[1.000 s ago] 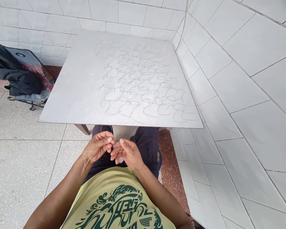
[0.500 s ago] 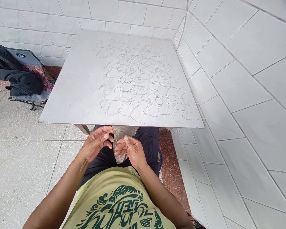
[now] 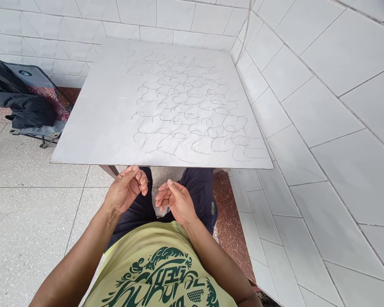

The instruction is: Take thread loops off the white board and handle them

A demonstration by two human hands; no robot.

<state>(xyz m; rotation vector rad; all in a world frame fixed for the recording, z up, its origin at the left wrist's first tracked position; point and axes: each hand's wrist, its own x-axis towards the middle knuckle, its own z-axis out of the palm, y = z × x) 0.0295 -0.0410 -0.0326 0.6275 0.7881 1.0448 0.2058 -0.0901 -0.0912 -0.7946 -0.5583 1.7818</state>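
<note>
My left hand [image 3: 124, 189] is just below the near edge of the white tabletop [image 3: 83, 123], its thumb and index finger pinched together. A very fine dark strand [image 3: 150, 171] curves out beside its fingertips, only faintly visible. To its right, my right hand [image 3: 178, 201] has its thumb pressed to the index finger and the other fingers curled; whatever it may pinch is too fine to make out. Many thin, wavy dark strands [image 3: 208, 152] lie in rough rows over the middle and right of the tabletop. Both hands are apart, above my lap.
A folding chair [image 3: 46, 81] with dark cloth [image 3: 32, 108] on it stands at the left. White tiled walls [image 3: 339, 106] border the table at the back and right. A pale cable [image 3: 247, 30] hangs in the corner. Below is a speckled floor [image 3: 35, 226].
My left hand has turned and its thumb and index finger have closed together, near the table edge. The right hand has barely moved. The view has shifted slightly.
</note>
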